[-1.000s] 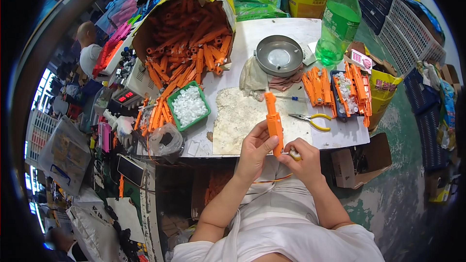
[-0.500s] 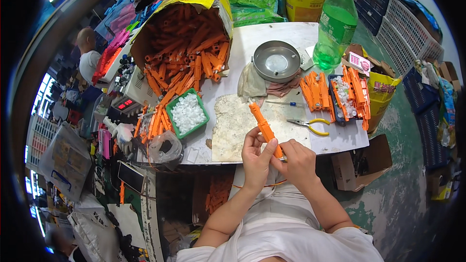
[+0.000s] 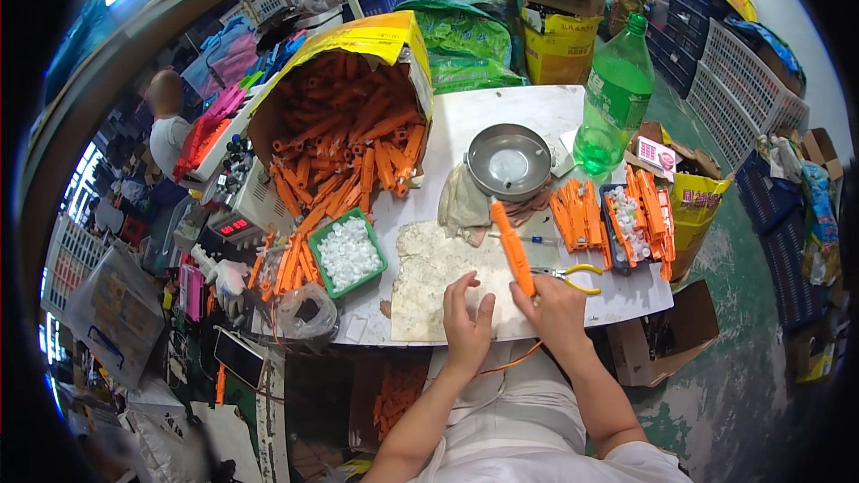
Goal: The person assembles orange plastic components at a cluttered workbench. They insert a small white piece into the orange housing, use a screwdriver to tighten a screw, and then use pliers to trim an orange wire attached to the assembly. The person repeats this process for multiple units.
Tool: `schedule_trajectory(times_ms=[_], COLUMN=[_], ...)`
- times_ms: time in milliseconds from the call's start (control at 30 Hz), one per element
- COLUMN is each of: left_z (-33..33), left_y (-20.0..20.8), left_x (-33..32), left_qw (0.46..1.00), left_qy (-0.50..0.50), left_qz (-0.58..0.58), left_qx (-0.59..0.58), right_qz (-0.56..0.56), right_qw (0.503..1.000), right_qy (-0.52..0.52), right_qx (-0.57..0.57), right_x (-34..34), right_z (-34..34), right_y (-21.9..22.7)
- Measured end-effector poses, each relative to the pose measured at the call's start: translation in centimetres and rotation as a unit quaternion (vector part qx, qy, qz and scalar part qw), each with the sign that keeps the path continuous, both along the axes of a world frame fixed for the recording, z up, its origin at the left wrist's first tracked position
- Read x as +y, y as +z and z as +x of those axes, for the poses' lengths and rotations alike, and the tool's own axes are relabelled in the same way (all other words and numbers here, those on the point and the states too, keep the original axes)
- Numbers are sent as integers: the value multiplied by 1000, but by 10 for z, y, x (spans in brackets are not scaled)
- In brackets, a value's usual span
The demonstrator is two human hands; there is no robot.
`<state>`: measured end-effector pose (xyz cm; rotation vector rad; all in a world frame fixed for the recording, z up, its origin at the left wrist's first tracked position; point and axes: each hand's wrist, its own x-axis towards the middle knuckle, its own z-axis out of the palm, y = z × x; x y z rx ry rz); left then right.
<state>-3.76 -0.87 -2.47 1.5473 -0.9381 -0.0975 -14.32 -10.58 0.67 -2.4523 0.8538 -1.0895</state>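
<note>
My right hand [image 3: 557, 317] grips the lower end of a long, narrow orange plastic part [image 3: 512, 249]. The part tilts up and to the left, its pale tip close to the round metal bowl [image 3: 534, 192]. Beside it, my left hand [image 3: 465, 324] is empty, thumb and fingers apart, over the front of a stained sheet [image 3: 416, 268]. Partly hidden behind the orange part are pliers with yellow handles [image 3: 586, 279]. A thin screwdriver with a blue handle [image 3: 542, 239] lies past them.
At the left, a tipped box [image 3: 419, 63] spills orange parts beside a green tray [image 3: 335, 290] of white pieces. On the right are orange parts [image 3: 578, 215], a dark tray of white pieces [image 3: 626, 224] and a green bottle [image 3: 617, 94]. A cable [image 3: 514, 360] crosses my lap.
My left hand has let go of the orange part and opened. My right hand now holds it alone, slightly further right. The view has tilted up, so the table appears lower.
</note>
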Motion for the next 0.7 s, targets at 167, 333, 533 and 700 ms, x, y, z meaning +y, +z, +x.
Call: schedule_trajectory(times_ms=[167, 333, 533, 700], left_z=[2, 1, 4, 2], left_y=[4, 5, -2, 2], left_x=[0, 0, -1, -1], left_qw=[999, 997, 999, 999], left_qy=[-6, -22, -17, -10], left_qz=[40, 50, 44, 47], left_qx=[28, 49, 11, -17], right_qz=[-15, 3, 14, 20], right_qw=[997, 991, 990, 989], right_qy=[-72, -100, -97, -97], right_qx=[23, 91, 102, 112], right_x=[-48, -64, -64, -64], right_z=[18, 27, 28, 28], right_y=[-8, -16, -12, -10])
